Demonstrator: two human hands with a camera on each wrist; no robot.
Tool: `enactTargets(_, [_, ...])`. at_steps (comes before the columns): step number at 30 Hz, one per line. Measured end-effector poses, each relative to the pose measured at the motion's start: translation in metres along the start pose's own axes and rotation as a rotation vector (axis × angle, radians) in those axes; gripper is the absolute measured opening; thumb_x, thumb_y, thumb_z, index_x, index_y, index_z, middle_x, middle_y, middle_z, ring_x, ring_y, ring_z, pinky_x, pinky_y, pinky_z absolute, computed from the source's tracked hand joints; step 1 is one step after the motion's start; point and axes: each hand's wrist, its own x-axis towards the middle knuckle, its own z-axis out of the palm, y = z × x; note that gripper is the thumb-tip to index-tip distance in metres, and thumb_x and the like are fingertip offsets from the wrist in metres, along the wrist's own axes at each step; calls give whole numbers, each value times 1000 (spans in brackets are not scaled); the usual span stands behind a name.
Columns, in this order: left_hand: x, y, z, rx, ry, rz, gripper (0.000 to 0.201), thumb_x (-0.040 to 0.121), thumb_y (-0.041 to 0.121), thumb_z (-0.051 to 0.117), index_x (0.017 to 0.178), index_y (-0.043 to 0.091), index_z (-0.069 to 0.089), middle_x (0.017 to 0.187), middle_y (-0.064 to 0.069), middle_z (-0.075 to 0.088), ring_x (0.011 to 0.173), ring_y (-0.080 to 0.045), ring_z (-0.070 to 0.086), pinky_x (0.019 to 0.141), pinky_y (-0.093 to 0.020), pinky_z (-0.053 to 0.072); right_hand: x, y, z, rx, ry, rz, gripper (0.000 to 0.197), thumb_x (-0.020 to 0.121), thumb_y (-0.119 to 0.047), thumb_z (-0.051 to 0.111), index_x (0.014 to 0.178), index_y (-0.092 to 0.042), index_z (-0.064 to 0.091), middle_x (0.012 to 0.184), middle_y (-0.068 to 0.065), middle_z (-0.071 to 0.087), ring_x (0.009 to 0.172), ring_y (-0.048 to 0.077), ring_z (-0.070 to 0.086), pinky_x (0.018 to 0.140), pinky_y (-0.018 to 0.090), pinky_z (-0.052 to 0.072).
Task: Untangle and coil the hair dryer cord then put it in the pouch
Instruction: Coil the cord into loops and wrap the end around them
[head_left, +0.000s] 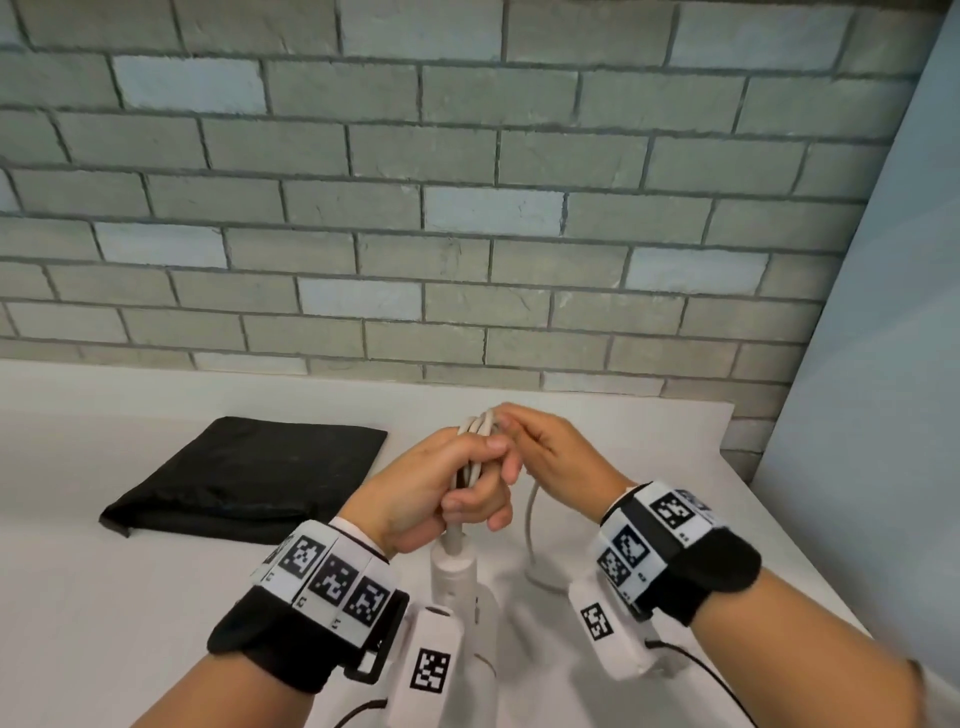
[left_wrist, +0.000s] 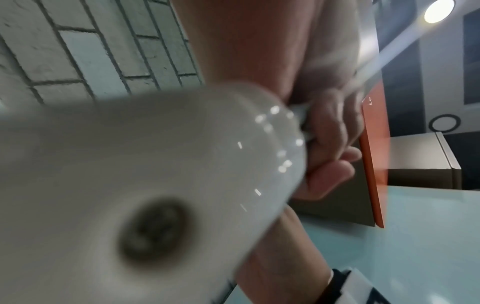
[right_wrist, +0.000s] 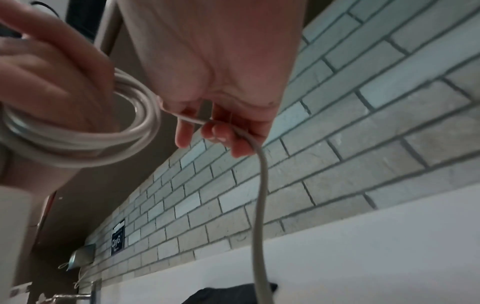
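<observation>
Meanwhile, mid-frame:
Left hand (head_left: 457, 493): grips coiled cord (head_left: 475, 431).
Right hand (head_left: 550, 457): pinches the loose run, dropping lower right.
Pouch (head_left: 249, 473): left, nearer left hand.

- We can read only one piece of lettering: a small dark sign (right_wrist: 118, 237) fixed to the brick wall (right_wrist: 337, 115), seen far off in the right wrist view. Its white letters look like "CityG", though the last letters are too small for us to be sure, and the finer line under them is unreadable.
- We see black-and-white square code markers (head_left: 332, 577) on the white wristbands in the head view; they carry patterns, not letters or numbers we can read.
</observation>
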Motion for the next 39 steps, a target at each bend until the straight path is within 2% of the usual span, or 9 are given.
enactTargets(3, [1, -3, -3, -72, -16, 18, 28, 81, 31, 54, 61, 13, 57, 32, 15, 34, 29, -1, 27, 44, -20, 40, -4, 1, 13, 161, -35, 109, 30, 93, -38, 31, 76, -36, 55, 72, 12, 55, 64, 20, 49, 61, 28, 42])
enactTargets(6, [1, -6, -3, -134, -13, 82, 32, 79, 37, 62, 61, 11, 56, 33, 15, 37, 29, 0, 30, 44, -20, 42, -8, -2, 19, 273, -117, 191, 32, 93, -37, 30, 80, -34, 59, 87, 38, 57, 73, 43, 54, 71, 47, 50])
enactTargets(10, [4, -6, 1, -89, 201, 150, 32, 87, 28, 43, 65, 11, 60, 36, 6, 45, 33, -8, 41, 52, -23, 49, -22, 0, 34, 302, -291, 339, 16, 96, -27, 35, 88, -25, 49, 65, 8, 45, 56, 18, 45, 60, 32, 52])
enactTargets(14, [4, 1, -6, 74, 332, 203, 34, 94, 26, 33, 81, 9, 60, 72, -3, 74, 62, -16, 68, 66, -23, 56, -47, 7, 49, 61, -440, 361, 17, 97, -20, 35, 111, -29, 39, 62, -3, 45, 48, 9, 45, 47, 19, 44])
enactTargets(19, [-1, 3, -15, 263, 398, 220, 34, 95, 24, 32, 93, 9, 62, 95, -7, 74, 94, -25, 70, 89, -27, 54, -54, -15, 27, -411, -283, 38, 12, 93, -26, 43, 86, -21, 51, 82, 0, 64, 74, 20, 57, 70, 37, 46])
enactTargets(27, [-2, 15, 4, 582, 178, -50, 55, 92, 47, 27, 68, 9, 59, 40, 3, 46, 45, -16, 47, 64, -22, 48, -43, -71, -24, -443, 84, -226, 17, 83, -23, 61, 100, -20, 56, 79, -21, 45, 67, 0, 46, 63, 10, 36])
enactTargets(32, [-3, 14, 0, 195, -170, -190, 64, 77, 72, 33, 67, 11, 53, 36, 12, 29, 32, -6, 22, 56, -23, 46, -30, -72, -32, -202, -110, -37, 49, 80, -30, 65, 125, -32, 44, 109, -16, 45, 64, 9, 52, 62, 13, 44])
enactTargets(36, [-9, 14, -9, 182, -228, -179, 42, 75, 51, 64, 72, 10, 53, 38, 13, 34, 33, -3, 30, 59, -23, 48, -27, -64, -24, -108, -203, 33, 20, 86, -24, 58, 103, -13, 57, 70, -16, 58, 51, 5, 46, 51, 13, 38])
enactTargets(39, [-11, 13, -15, 279, -59, -110, 30, 78, 27, 68, 96, 4, 60, 49, 7, 44, 44, -7, 41, 73, -26, 52, -26, -57, -21, -185, -69, 1, 16, 87, -26, 57, 93, -11, 59, 68, -11, 58, 57, 5, 49, 55, 14, 36])
